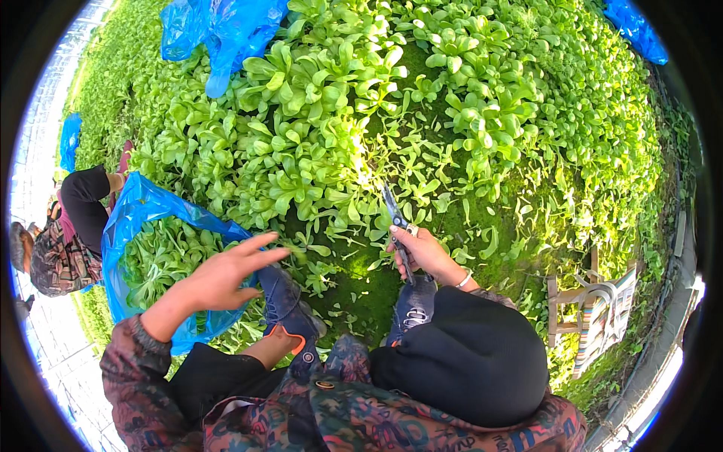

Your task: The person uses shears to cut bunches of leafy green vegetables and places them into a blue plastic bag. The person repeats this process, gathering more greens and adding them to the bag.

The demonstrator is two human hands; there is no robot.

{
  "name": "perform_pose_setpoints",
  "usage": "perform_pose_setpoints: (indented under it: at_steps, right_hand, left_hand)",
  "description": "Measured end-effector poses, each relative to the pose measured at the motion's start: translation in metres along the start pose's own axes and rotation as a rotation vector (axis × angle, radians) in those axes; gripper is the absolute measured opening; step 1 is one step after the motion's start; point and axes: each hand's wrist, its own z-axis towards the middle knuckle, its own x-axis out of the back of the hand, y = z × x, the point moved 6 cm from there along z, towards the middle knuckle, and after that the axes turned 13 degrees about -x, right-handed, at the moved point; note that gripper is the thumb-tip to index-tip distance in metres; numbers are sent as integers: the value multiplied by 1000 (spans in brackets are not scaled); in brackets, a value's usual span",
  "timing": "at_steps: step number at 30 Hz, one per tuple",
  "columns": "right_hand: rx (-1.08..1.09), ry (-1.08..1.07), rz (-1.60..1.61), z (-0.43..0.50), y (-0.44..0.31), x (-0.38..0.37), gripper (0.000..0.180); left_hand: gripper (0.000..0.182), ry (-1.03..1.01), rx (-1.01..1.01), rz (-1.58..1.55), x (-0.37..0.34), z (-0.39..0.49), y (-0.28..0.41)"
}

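My right hand [421,254] grips a pair of garden snips [393,210], blades pointing away from me toward the cut edge of the leafy green plants [299,135]. My left hand [226,277] has its fingers spread and nothing held between them. A small blurred leaf [298,254] shows just past its fingertips; whether it touches them I cannot tell. Beside and partly behind that hand stands an open blue plastic bag [152,200], holding a heap of picked greens [169,257]. Loose leaves [418,186] lie scattered on the mossy soil around the snips.
Another person [85,198] crouches at the far left. Blue plastic [226,34] lies over plants ahead, with more blue plastic [635,31] at the upper right. A wooden folding stool [604,322] with a striped seat lies at right. My shoes [415,308] flank the mossy strip.
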Motion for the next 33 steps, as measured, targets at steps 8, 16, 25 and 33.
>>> perform_pose_setpoints:
  at_steps: [8, 16, 25, 33]
  right_hand:
    - [-110, -51, 191, 17, 15, -1, 46]
    - [-192, -236, 62, 29, 19, -18, 53]
    - [-59, -49, 95, 55, -13, -20, 50]
    - [-154, -173, 32, 47, -3, -28, 49]
  left_hand:
    - [56, 278, -86, 709, -31, 212, -7]
    - [21, 426, -109, 787, -33, 184, -54]
    - [2, 518, -271, 800, -35, 181, -47]
    - [3, 415, -214, 750, -29, 154, -52]
